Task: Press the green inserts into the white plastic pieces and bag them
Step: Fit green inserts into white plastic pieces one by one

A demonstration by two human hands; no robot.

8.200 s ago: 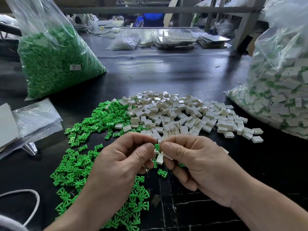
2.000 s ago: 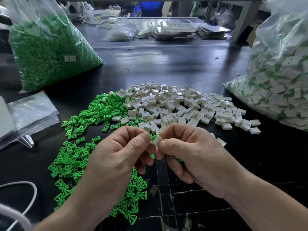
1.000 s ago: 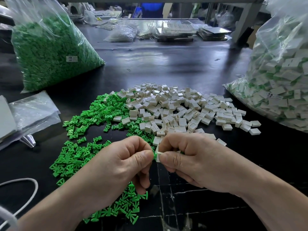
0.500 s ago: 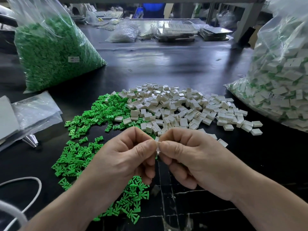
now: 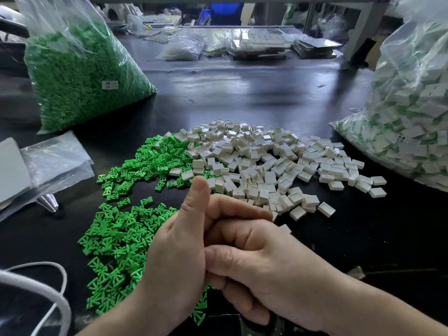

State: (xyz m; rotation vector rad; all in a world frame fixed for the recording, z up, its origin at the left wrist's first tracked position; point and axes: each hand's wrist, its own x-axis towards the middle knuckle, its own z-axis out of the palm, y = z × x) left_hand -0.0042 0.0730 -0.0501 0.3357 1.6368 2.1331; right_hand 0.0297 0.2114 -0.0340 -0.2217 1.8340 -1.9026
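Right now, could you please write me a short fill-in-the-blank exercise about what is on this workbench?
1. The loose green inserts lie to the ____ of the loose white pieces.
2. The far-left bag holds only ____ parts.
3. The left hand touches the right hand, and its thumb points ____.
4. The bag of mixed white and green parts stands on the person's ____ side.

Missing words: left; green; up; right.
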